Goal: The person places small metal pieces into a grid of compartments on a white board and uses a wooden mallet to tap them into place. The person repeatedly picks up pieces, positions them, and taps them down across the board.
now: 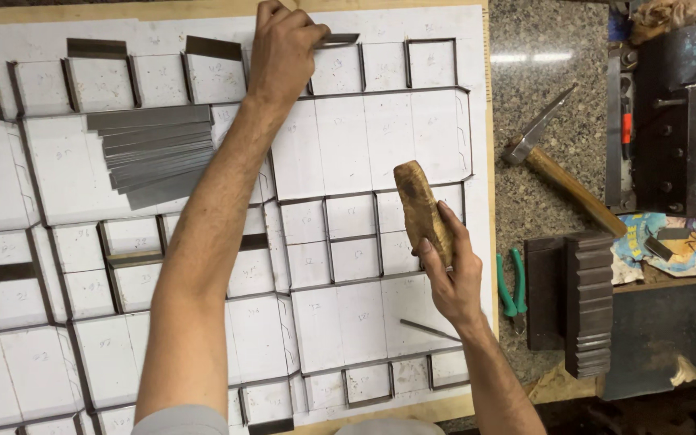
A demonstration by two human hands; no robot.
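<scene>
Fingers of the left hand (283,50) pinch a thin metal strip (338,39) standing in a slot near the board's (227,12) far edge; its inner end hides under the hand. Right hand (454,272) wraps a worn, rounded wooden block (420,211), upright above the board's right side. Grey flat strips (159,153) lie fanned toward the far left. A hammer (561,161) and green-handled pliers (511,290) rest on speckled stone off the right edge, the pliers' jaws cut off.
</scene>
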